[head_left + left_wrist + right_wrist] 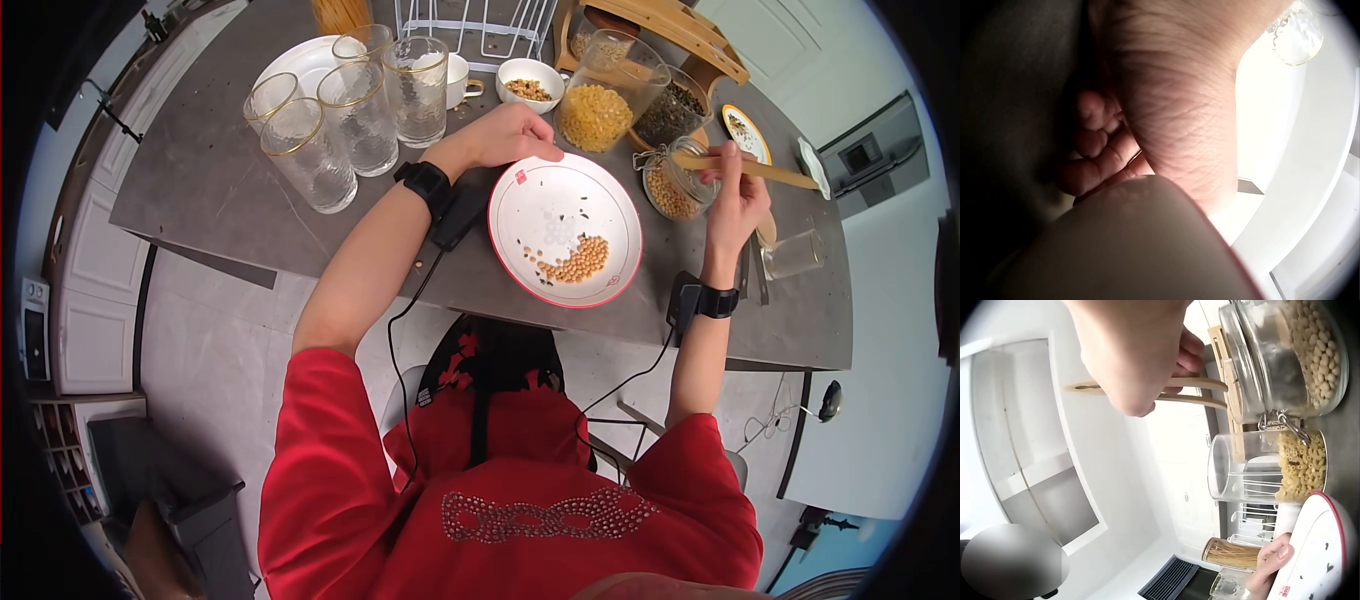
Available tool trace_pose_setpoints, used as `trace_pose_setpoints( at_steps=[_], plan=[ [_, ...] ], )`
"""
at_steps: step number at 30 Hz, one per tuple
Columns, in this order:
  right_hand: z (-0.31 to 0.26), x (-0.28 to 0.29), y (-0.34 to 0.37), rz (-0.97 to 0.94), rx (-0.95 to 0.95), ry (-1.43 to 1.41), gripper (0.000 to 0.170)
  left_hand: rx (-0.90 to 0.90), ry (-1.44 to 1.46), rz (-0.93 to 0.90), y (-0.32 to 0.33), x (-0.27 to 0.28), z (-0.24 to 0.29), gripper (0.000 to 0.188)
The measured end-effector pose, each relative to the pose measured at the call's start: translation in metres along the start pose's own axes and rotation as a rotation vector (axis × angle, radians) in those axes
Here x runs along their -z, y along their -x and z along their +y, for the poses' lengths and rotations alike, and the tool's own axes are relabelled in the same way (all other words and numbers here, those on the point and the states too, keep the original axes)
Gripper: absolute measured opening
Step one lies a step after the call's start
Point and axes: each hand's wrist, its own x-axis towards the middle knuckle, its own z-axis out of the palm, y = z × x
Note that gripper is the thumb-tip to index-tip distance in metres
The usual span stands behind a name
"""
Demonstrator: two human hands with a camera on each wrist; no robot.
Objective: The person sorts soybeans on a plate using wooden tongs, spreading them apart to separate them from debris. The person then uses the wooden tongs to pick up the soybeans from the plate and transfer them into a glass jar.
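Observation:
My left hand (513,137) grips the far left rim of a white plate (540,215) with a red edge; its thumb lies on the rim. On the plate are a small heap of round beige chickpeas (585,262) and some dark flakes. In my right hand (741,200) are wooden tongs (790,177), their tips at the mouth of an open glass jar (672,195) of chickpeas. The right wrist view shows the tongs (1194,382) pinched between thumb and fingers, above the jar (1285,356). In the left wrist view the plate (1129,244) covers part of the curled fingers.
Several gold-rimmed glasses (358,115) stand at the left. Behind the plate are a white cup of nuts (530,84), a jar of yellow pasta (596,115) and a jar of dark leaves (672,112). A glass (795,255) lies at the right.

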Motion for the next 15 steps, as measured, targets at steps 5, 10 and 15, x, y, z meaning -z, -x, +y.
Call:
trace_pose_setpoints(
  at_steps=[5,10,15],
  plan=[
    [-0.026,-0.026,0.034,-0.674,-0.040,-0.300,0.013,-0.012,-0.003,-0.002,-0.006,0.002,-0.013,0.024],
    [-0.034,-0.039,0.055,-1.053,0.111,-0.168,0.019,-0.007,-0.040,-0.009,-0.003,0.002,-0.005,0.023],
    [-0.036,-0.044,0.058,-1.179,0.064,-0.204,0.017,-0.018,-0.007,-0.025,-0.004,0.003,-0.009,0.023]
  ],
)
